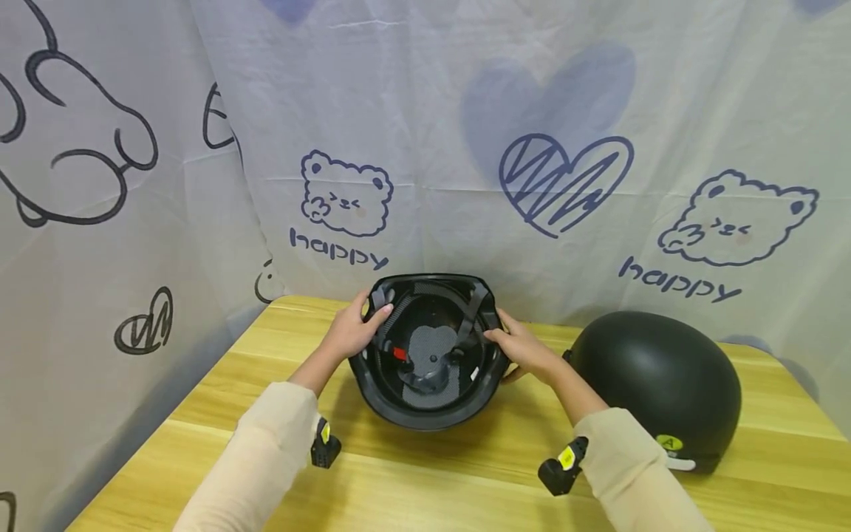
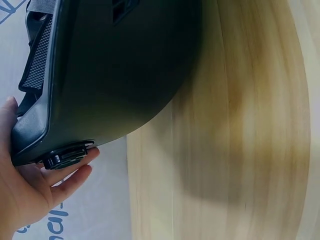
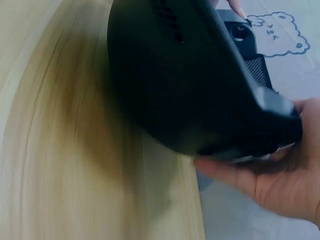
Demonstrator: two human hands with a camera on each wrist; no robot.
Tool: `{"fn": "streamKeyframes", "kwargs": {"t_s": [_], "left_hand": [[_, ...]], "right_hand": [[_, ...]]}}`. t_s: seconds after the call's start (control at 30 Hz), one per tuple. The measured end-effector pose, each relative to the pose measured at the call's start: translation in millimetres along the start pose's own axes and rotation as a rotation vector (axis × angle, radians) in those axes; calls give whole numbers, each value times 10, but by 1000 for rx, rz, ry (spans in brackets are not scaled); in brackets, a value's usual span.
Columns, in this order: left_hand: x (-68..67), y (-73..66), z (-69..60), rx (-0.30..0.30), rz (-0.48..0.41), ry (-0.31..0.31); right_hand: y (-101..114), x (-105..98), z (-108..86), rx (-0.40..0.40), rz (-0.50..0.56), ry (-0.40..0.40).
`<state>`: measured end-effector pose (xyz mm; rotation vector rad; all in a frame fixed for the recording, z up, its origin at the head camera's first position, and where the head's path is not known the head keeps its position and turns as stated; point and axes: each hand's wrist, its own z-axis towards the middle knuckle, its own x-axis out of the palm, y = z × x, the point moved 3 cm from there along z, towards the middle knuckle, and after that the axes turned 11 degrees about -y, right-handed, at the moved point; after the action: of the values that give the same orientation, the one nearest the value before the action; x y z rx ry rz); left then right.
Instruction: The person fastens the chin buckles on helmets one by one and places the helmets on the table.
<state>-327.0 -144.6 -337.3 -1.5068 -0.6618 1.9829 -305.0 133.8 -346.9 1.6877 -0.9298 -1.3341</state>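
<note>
Wood-grain table (image 1: 412, 488), pale backdrop (image 1: 425, 96) (cloth, probably).

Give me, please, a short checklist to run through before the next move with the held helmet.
1. Left hand grips the held helmet: ok.
2. Right hand grips its opposite side: ok.
3. Its padded inside is in view: ok.
4. Second helmet stands apart from it: ok.
5. Red strap piece fastened: cannot tell.
6. Underside clear of the table: cannot tell, any contact is hidden.
</note>
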Motion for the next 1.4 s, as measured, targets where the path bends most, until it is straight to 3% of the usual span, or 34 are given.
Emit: {"fn": "streamKeyframes", "kwargs": {"t_s": [0.17, 0.33, 0.47, 0.63, 0.73, 0.83, 1.0, 1.2, 1.27, 1.4], "left_hand": [[-9, 17, -29, 21, -29, -12], [-27, 67, -79, 58, -52, -60], [-36, 93, -135, 127, -60, -161], [-31, 77, -230, 265, -44, -344], [-26, 49, -276, 345, -25, -439], [-25, 22, -306, 409, -14, -500], [-27, -8, -342, 480, -12, -540], [-20, -51, -374, 551, -13, -556], [-12, -47, -376, 565, -20, -561], [-2, -34, -375, 581, -32, -579]], "right_hand": [[0, 38, -59, 38, 25, -11], [-3, 64, -104, -54, 54, -14], [-28, 67, -127, -102, 90, -14], [-32, 51, -147, -118, 96, -18], [-3, 25, -163, -83, 66, -42], [48, 6, -182, 0, 115, -51], [121, -3, -191, 175, 262, -62], [137, -5, -155, 268, 269, -113], [133, -10, -154, 286, 253, -86], [133, -28, -182, 321, 224, 42]]}}
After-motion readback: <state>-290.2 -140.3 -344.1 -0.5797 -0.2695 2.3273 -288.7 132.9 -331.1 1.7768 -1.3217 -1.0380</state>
